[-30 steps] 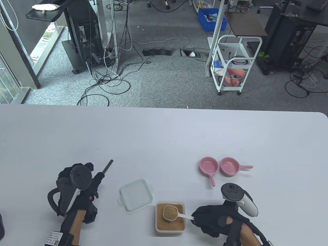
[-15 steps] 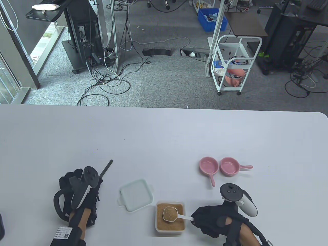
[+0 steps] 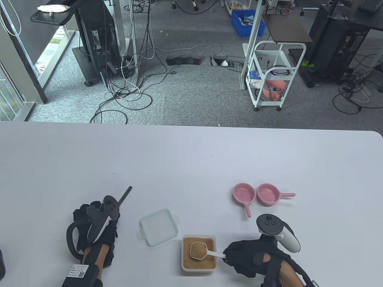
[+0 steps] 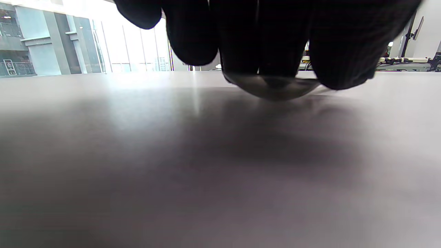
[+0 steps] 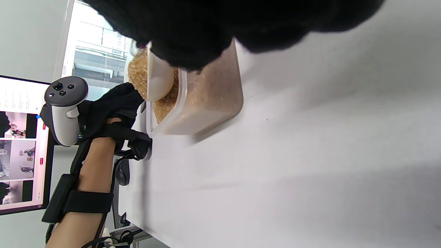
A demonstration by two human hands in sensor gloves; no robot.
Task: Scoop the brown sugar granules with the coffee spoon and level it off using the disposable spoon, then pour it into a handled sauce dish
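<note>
heaped coffee spoon (image 3: 198,249) over sugar tub (image 3: 198,264)

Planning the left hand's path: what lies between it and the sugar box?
In the table view, the white lid lies between the left hand and sugar box.

Landmark: sugar container (image 3: 198,266), at near table (image 3: 191,155) edge. Coffee spoon (image 3: 198,249) bowl over it, handle running right. Lid (image 3: 158,227) just behind-left. Disposable spoon (image 3: 124,196) farther left. Two sauce dishes (image 3: 244,193) (image 3: 268,194) behind-right, side by side.
</note>
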